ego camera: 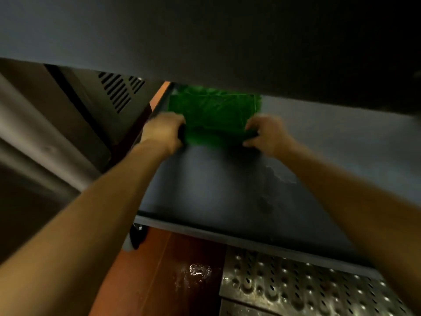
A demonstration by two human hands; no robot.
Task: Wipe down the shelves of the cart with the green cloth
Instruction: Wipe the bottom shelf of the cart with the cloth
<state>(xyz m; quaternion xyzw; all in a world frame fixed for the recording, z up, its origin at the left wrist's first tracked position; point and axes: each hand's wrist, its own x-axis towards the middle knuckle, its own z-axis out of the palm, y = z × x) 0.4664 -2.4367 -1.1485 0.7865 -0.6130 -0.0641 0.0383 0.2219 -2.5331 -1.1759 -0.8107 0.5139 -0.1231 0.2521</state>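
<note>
Upper shelf [227,42]: grey slab of the cart, seen across the top of the view, overhanging the level below; the right end is in deep shadow.
Lower shelf [216,190]: flat, dark grey, with a raised front lip. Pale smeared marks [278,176] are noted right of centre.
Adjacent unit [68,124]: metal cabinet to the left of the cart, with a slotted vent panel [118,92] near its top.
Floor [159,281]: red-brown tile, with a shiny wet patch [198,270] just in front of the cart.
Grate [296,288]: perforated metal plate set in the floor at lower right, touching the tile edge.
Green cloth [211,110]: laid flat in the far-left corner of the lower shelf, its far edge tucked under the upper shelf's shadow.
Left hand [163,131]: fingers curled round the cloth's near-left edge; motion blur noted.
Right hand [266,133]: fingers curled on the cloth's near-right edge, thumb below; also blurred.
Caster [134,238]: dark wheel under the cart's front-left corner, resting on the tile.
</note>
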